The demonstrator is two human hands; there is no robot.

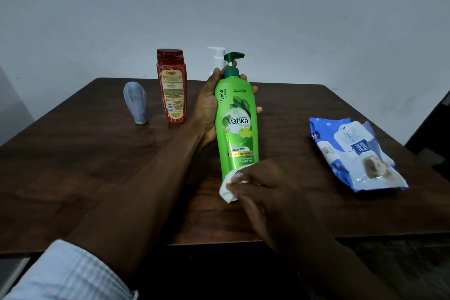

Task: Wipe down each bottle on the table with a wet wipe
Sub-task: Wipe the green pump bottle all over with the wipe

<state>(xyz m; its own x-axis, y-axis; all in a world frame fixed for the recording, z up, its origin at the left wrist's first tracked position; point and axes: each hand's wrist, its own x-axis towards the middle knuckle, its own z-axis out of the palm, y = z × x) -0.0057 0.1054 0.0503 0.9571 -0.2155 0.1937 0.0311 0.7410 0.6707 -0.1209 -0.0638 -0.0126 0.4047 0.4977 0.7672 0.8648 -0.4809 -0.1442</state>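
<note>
The green shampoo bottle is held near the middle of the table, almost upright, its label turned toward the camera and its green pump head at twelve o'clock. It is gripped round its upper body from behind by the left hand, whose fingertips are seen past the bottle's right edge. A bunched white wet wipe is pressed against the bottle's lower end at six o'clock and is held in the curled fingers of the right hand. The bottle's base is hidden by wipe and hand, so whether it rests on the table cannot be told.

From the green bottle, a red bottle is found standing at ten o'clock, and a grey tube is set on its cap just beyond it, apart from it. A white pump bottle is partly hidden behind the left hand at twelve o'clock. A blue pack of wipes is laid flat at four o'clock, well apart. A pale sleeve is seen at seven o'clock.
</note>
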